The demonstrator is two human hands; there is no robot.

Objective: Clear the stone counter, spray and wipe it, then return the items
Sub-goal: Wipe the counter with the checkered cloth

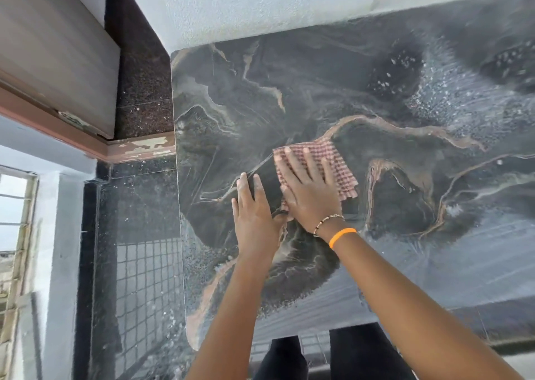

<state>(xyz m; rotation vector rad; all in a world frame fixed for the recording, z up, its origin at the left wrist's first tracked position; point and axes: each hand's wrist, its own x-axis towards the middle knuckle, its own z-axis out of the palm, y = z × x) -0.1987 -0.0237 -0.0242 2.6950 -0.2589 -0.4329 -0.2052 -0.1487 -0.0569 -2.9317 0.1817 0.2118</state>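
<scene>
Pressing flat on a checked cloth (333,162), fingers spread, not clenched: right hand (307,194), near the desk's (405,263) left part. Just beside it, left hand (253,214), open, palm down on bare stone. Left edge close by, with dark floor (139,234) below. Wide wet room rightward; spray droplets (451,101) farther back, then the white wall (246,6) along the far edge.

I see a white textured wall (260,6) along the far side. At left, a grey door (52,58) stands in a brown frame with peeling paint (142,148). Dark speckled floor (142,69) lies beside it. A barred window (14,220) occupies the lower left.
</scene>
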